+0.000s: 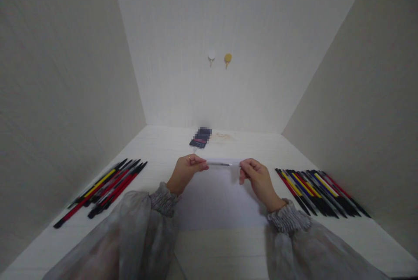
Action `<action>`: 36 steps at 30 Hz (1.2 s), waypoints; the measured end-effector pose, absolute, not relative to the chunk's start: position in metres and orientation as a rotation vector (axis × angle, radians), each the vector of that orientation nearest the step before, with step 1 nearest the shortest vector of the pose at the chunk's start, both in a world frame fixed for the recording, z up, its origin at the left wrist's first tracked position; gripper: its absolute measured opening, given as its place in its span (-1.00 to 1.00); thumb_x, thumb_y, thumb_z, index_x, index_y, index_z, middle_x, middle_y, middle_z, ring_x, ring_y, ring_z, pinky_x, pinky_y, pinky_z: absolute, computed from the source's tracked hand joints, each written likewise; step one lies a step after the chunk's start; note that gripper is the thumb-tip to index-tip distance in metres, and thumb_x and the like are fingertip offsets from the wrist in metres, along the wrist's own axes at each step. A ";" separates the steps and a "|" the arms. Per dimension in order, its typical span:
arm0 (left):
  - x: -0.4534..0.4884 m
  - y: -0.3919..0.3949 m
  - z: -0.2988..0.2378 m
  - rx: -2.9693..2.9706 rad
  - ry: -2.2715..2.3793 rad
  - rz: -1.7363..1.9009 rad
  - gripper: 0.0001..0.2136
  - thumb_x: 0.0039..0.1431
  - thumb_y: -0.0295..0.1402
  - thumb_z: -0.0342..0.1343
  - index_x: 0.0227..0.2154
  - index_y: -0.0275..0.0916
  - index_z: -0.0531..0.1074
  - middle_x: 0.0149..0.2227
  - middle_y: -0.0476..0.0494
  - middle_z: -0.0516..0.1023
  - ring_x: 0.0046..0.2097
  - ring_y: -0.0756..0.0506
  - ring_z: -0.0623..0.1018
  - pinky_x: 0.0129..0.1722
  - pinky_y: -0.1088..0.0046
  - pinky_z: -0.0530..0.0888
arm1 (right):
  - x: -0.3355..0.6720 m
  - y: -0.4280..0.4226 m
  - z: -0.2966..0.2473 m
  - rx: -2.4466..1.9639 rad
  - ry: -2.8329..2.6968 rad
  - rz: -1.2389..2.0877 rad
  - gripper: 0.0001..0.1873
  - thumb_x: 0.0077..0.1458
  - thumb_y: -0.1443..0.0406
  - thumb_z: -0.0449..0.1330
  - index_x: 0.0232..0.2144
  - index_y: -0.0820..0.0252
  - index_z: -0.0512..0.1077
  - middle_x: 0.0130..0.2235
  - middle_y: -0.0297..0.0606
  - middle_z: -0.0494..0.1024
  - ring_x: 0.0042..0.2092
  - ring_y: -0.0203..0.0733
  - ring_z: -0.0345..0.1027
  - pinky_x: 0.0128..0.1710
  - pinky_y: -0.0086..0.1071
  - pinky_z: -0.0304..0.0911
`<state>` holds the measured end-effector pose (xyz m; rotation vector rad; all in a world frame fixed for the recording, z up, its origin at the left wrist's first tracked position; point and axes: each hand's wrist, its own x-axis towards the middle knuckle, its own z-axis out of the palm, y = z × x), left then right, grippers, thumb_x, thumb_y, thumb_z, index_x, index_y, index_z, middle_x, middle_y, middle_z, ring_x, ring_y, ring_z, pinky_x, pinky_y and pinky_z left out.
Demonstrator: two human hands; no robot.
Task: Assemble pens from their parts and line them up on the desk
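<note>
– What is on the back wall (202, 14) facing you?
– You have two small round-headed hooks there: a white hook (211, 56) and, near its right side, a yellow hook (227, 58).
– And at the far end of your counter (261, 143)?
– You have a dark phone-like device (200, 143), partly pixelated, with brownish specks (223, 136) just to its right.

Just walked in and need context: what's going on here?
Someone's left hand and right hand hold a slim, pale, pen-like stick with a dark core level between them, over a white rectangular sheet. A loose bunch of red, black and yellow pens lies left; a row of multicoloured pens lies right.
</note>
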<state>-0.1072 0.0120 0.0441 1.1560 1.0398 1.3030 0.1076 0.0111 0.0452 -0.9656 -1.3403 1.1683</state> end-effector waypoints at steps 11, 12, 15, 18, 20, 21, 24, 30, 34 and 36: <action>-0.097 0.004 0.045 1.362 0.975 1.192 -0.84 -0.21 -0.35 0.20 -0.53 -0.31 0.38 -0.51 -0.06 0.52 -0.41 -0.01 0.49 -0.32 0.44 0.40 | 0.103 0.018 0.042 -0.791 -0.987 1.347 -0.85 -0.15 0.25 0.21 -0.50 0.22 0.36 -0.58 -0.39 0.39 -0.53 -0.37 0.29 -0.50 -0.46 0.23; -0.097 0.004 0.044 1.355 0.946 1.162 -0.82 -0.21 -0.35 0.20 -0.49 -0.32 0.38 -0.50 -0.07 0.52 -0.40 -0.01 0.50 -0.32 0.44 0.40 | 0.103 0.020 0.042 -0.742 -0.935 1.356 -0.86 -0.16 0.26 0.21 -0.51 0.21 0.35 -0.52 -0.36 0.42 -0.44 -0.33 0.33 -0.42 -0.43 0.26; -0.097 0.008 0.040 1.322 0.931 1.109 -0.75 -0.15 -0.31 0.15 -0.37 -0.32 0.37 -0.44 -0.11 0.52 -0.39 -0.02 0.50 -0.35 0.44 0.40 | 0.110 0.028 0.044 -0.589 -0.787 1.444 -0.88 -0.16 0.29 0.21 -0.54 0.17 0.32 -0.40 -0.31 0.45 -0.29 -0.26 0.34 -0.29 -0.34 0.27; -0.101 0.014 0.035 1.279 1.056 1.150 -0.76 -0.09 -0.25 0.09 -0.39 -0.33 0.36 -0.41 -0.14 0.51 -0.42 -0.01 0.50 -0.39 0.47 0.39 | 0.125 0.036 0.045 -0.474 -0.686 1.526 -0.88 -0.12 0.25 0.17 -0.53 0.16 0.31 -0.58 -0.41 0.35 -0.55 -0.41 0.25 -0.53 -0.48 0.25; -0.103 0.017 0.032 1.243 1.126 1.161 -0.77 -0.10 -0.25 0.09 -0.44 -0.34 0.36 -0.42 -0.14 0.51 -0.44 0.01 0.49 -0.40 0.49 0.39 | 0.135 0.038 0.046 -0.420 -0.667 1.567 -0.75 -0.07 0.13 0.10 -0.57 0.19 0.30 -0.68 -0.46 0.22 -0.69 -0.47 0.06 -0.74 -0.58 0.06; -0.105 0.018 0.032 1.229 1.145 1.160 -0.78 -0.10 -0.26 0.10 -0.45 -0.35 0.36 -0.42 -0.14 0.50 -0.45 0.02 0.48 -0.41 0.50 0.39 | 0.138 0.038 0.046 -0.407 -0.664 1.591 -0.69 -0.05 0.09 0.05 -0.60 0.21 0.29 -0.71 -0.47 0.17 -0.73 -0.49 -0.02 -0.80 -0.59 -0.04; -0.106 0.018 0.030 1.219 1.157 1.145 -0.80 -0.10 -0.28 0.09 -0.47 -0.35 0.36 -0.43 -0.13 0.50 -0.47 0.03 0.48 -0.42 0.51 0.38 | 0.143 0.037 0.047 -0.408 -0.646 1.641 -0.67 -0.02 0.14 -0.02 -0.66 0.23 0.29 -0.74 -0.48 0.09 -0.77 -0.50 -0.15 -0.84 -0.59 -0.18; -0.105 0.018 0.027 1.262 1.157 1.113 -0.80 -0.10 -0.28 0.09 -0.48 -0.34 0.36 -0.47 -0.10 0.49 -0.49 0.04 0.47 -0.46 0.53 0.37 | 0.141 0.035 0.046 -0.408 -0.637 1.645 -0.76 -0.09 0.29 -0.07 -0.53 0.25 0.38 -0.75 -0.49 0.07 -0.78 -0.48 -0.20 -0.85 -0.58 -0.22; -0.105 0.020 0.023 1.274 1.168 1.089 -0.81 -0.10 -0.28 0.09 -0.48 -0.34 0.35 -0.48 -0.10 0.48 -0.50 0.05 0.46 -0.47 0.54 0.37 | 0.141 0.035 0.046 -0.404 -0.625 1.618 -0.74 -0.11 0.26 -0.07 -0.55 0.25 0.37 -0.74 -0.48 0.09 -0.77 -0.49 -0.19 -0.84 -0.59 -0.20; -0.105 0.021 0.020 1.287 1.161 1.082 -0.81 -0.10 -0.28 0.09 -0.49 -0.34 0.35 -0.49 -0.09 0.48 -0.50 0.05 0.46 -0.47 0.54 0.38 | 0.141 0.035 0.046 -0.413 -0.627 1.606 -0.74 -0.11 0.25 -0.06 -0.57 0.25 0.37 -0.74 -0.48 0.08 -0.77 -0.49 -0.19 -0.84 -0.59 -0.20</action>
